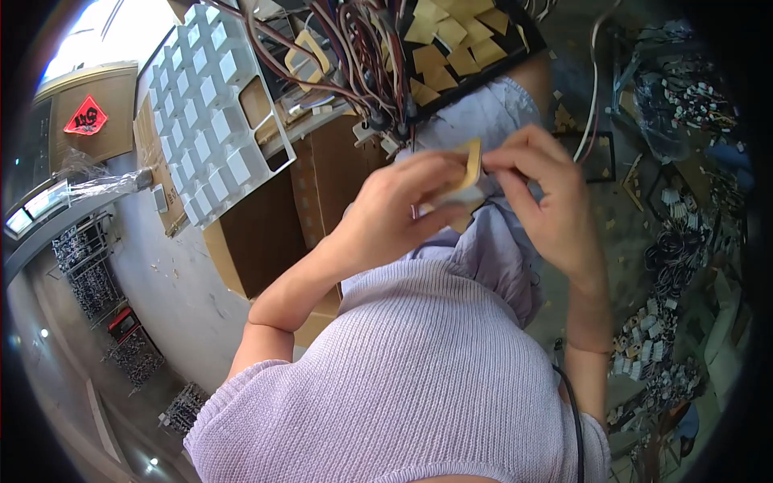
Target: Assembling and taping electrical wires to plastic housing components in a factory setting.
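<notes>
My left hand (398, 205) and my right hand (547, 197) meet in front of my chest over my lap. Both pinch a small flat tan piece (472, 165) shaped like a frame, held upright between the fingertips. A pale, whitish part (459, 196) sits under it in my left fingers; what it is I cannot tell. My lilac knitted top (403, 378) fills the lower middle of the view.
A black tray (515, 60) with several tan pieces lies ahead, beside a bundle of dark red and black wires (362, 56). A white gridded plastic tray (213, 113) leans on a brown cardboard box (266, 233) at left. Heaps of small wired connectors (668, 266) cover the floor at right.
</notes>
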`<state>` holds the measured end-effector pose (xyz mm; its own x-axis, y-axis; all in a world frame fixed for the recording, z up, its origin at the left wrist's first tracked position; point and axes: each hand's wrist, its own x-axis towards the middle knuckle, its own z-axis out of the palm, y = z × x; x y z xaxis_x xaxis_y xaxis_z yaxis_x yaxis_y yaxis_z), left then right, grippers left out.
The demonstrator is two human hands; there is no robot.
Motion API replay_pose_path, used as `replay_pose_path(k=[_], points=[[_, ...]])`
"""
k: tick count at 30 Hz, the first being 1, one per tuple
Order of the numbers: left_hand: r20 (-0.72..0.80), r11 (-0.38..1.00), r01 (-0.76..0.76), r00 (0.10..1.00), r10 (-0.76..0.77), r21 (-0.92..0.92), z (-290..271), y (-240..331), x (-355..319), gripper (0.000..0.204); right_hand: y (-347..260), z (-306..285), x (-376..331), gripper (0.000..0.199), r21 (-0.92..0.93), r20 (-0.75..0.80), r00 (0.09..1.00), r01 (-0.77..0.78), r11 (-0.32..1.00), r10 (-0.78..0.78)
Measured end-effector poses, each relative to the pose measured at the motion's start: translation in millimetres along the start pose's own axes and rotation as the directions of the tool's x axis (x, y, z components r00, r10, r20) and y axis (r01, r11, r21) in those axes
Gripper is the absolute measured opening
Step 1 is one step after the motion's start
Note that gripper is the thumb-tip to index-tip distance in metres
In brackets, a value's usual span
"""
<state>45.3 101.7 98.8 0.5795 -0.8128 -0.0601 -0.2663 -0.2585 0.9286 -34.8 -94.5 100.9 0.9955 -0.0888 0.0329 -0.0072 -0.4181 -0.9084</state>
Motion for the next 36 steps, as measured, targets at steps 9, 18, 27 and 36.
replay_pose_path(k=[9,18,27,36], points=[[0.229,0.995,-0.076,0.971,0.061,0.057,5.3,13.0,7.8,0.031,10.1,-0.6,-3.5,0.065,0.2,0.085,0.993,0.064,0.978,-0.083],[0.026,0.982,-0.074,0.996,0.08,-0.174,-13.8,3.7,18.7,0.017,11.0,-57.3,-10.1,0.07,-0.505,0.189,0.97,0.232,0.832,-0.155],[-0.031,0.887,0.09,0.993,-0.117,-0.452,4.2,10.1,20.7,0.015,-0.9,-9.6,-18.3,0.006,0.433,0.005,0.978,-0.19,0.881,0.208],[-0.015,0.883,0.051,0.998,-0.066,-0.467,17.6,4.5,13.1,0.015,-7.9,-5.2,-17.6,0.006,0.372,0.079,0.966,-0.257,0.892,0.245]])
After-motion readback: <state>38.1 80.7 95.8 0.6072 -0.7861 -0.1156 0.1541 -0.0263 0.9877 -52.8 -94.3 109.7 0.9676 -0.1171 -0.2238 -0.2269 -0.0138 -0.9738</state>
